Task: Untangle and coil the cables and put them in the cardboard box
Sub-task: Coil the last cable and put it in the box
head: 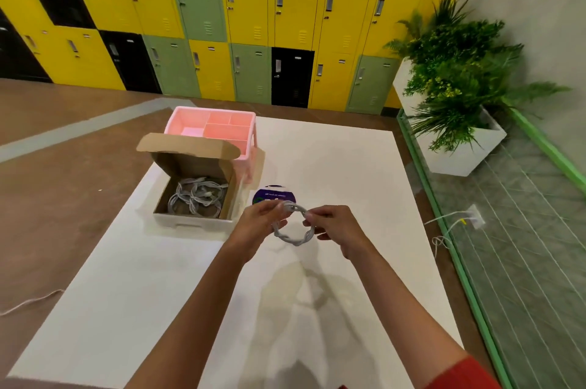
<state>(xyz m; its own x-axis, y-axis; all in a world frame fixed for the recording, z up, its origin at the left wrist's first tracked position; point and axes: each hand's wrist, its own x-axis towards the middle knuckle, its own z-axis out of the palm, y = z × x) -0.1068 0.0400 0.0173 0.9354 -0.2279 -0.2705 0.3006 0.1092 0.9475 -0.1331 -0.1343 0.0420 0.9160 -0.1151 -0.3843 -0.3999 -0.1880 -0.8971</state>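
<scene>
both hands hold one coiled cable point(293, 238) in the air above the white worktop point(333, 166), just right of the cardboard box point(193, 223). the left hand point(260, 222) has its fingers point(275, 205) curled and pinching the top left of the loop; the right hand point(334, 227) pinches the right side with its fingers point(312, 216) bent around the strand. the cable is grey-white, wound into a small round ring with turns twisted over it.

the box stands open, lid flap raised at the back, and more coiled cables point(196, 200) lie inside it, touching one another. a pink divided tray point(215, 110) sits right behind the box, and a purple round disc point(274, 193) lies just beyond the hands.
</scene>
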